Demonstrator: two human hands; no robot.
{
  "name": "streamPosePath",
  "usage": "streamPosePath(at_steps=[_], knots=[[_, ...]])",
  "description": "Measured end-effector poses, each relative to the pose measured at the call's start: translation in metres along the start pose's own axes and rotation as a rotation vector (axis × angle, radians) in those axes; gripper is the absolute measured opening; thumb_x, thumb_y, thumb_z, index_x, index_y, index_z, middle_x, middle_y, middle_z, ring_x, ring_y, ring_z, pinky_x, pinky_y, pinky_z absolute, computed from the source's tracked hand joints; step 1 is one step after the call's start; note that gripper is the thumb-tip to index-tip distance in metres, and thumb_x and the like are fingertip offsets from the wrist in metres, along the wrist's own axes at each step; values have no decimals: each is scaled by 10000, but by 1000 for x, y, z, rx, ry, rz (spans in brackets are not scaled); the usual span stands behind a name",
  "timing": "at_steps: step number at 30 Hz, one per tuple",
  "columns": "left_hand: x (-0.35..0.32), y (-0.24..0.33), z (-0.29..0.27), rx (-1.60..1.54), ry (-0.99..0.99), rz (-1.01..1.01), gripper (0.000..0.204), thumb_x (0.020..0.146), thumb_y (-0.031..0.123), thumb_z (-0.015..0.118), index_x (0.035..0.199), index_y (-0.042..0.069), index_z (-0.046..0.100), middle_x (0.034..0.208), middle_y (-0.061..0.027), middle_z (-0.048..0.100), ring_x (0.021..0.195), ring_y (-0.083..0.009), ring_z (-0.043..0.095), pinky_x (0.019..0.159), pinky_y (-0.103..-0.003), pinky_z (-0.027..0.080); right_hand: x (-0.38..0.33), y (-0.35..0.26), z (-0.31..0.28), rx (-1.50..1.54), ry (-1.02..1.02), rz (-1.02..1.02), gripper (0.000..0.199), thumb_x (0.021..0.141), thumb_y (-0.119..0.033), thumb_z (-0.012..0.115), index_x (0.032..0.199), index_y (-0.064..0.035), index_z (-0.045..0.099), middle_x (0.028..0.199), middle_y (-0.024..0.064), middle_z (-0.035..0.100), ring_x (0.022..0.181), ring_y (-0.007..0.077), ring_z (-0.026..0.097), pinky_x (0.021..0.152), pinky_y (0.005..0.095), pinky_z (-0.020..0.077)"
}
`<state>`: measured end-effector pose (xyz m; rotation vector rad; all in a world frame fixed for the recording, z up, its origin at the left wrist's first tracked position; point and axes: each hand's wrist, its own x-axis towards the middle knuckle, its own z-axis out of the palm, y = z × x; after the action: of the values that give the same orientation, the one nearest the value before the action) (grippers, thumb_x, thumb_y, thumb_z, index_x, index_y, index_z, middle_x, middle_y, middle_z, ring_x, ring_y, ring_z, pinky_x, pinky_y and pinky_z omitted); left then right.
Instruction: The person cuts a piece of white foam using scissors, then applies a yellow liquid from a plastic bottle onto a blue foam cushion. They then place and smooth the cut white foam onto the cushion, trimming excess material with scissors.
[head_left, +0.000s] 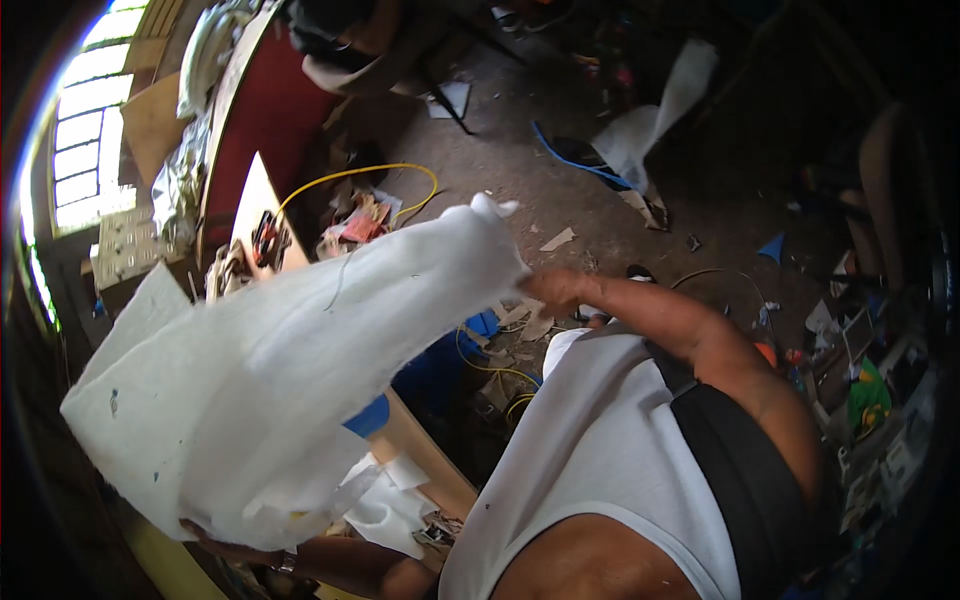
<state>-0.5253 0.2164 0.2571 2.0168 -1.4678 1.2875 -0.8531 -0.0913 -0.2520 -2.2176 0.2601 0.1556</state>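
Observation:
I hold up a large white sheet of thick padding fabric that spreads across the left half of the view. My right hand pinches its upper right edge, with that arm stretched out from my shoulder. Low down, my left hand grips the sheet's bottom edge and is mostly hidden under it; a watch shows on that wrist. The sheet sags between the two hands and hides much of the wooden workbench below.
Smaller white offcuts lie on the bench. A blue container stands under the sheet. A yellow cable, a blue cable and another white sheet lie on the littered concrete floor. Bright windows at left; cluttered shelves at right.

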Motion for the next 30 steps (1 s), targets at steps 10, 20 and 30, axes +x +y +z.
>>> streamPosePath(at_steps=[10,20,30], knots=[[-75,-29,-107,505,18,-446,531,1018,394,489,1272,-67,562,1174,-264,598,1044,-383,607,866,-469,480,116,-15,-15,160,631,187,744,801,-258,733,1434,-75,386,1358,257,492,1260,419,497,1059,508,423],[-136,55,-144,894,-515,-927,572,1036,422,478,1159,-120,617,975,-306,672,889,-427,644,748,-494,470,347,-91,-281,169,450,-743,404,754,-122,718,1156,-116,685,1118,113,693,1029,293,669,941,401,528],[-62,166,51,-44,-413,-713,872,856,388,759,1499,1,314,1469,-189,446,1282,-289,503,1064,-412,426,235,-313,-265,-101,-163,-932,372,698,-69,617,1057,-58,715,952,188,702,959,389,669,862,460,536]])
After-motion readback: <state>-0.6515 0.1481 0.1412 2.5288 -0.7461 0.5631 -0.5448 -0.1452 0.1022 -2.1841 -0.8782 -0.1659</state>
